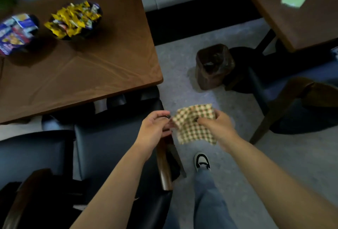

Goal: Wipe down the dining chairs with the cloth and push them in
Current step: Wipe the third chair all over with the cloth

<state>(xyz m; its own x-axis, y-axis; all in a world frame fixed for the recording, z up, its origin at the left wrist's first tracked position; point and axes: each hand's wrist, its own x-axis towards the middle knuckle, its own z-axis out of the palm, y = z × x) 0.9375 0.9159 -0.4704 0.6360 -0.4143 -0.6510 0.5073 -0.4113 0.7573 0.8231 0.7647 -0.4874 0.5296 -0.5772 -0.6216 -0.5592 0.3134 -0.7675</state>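
Cloth [195, 124], checked in green and brown on cream, hangs in the air between both hands, above the grey floor [182, 60] and just to the right of the nearest chair. From the head camera, the right hand [218, 125] grips the cloth's right side, thumb curled over the front and fingers behind, so the fabric bunches there and falls loose below. The left hand [155, 128] pinches the cloth's left edge between curled fingers and thumb. Both forearms reach forward from the bottom of the view.

Below the left hand stands a dining chair [109, 148] with a dark padded seat and a wooden frame; its front goes under the edge of a brown wooden table [109, 49]. Another dark chair back [27, 195] shows at the lower left. On the table sit two dark bowls heaped with wrapped snacks, one mostly yellow [75, 19], the other blue and white [17, 33].

On the floor beyond the cloth sits a small brown waste bin [213, 66] with a bag liner. To the right, a second chair [292, 100] stands near a second wooden table [292, 18]. A sneaker [202, 161] and a jeans leg show beneath the cloth.
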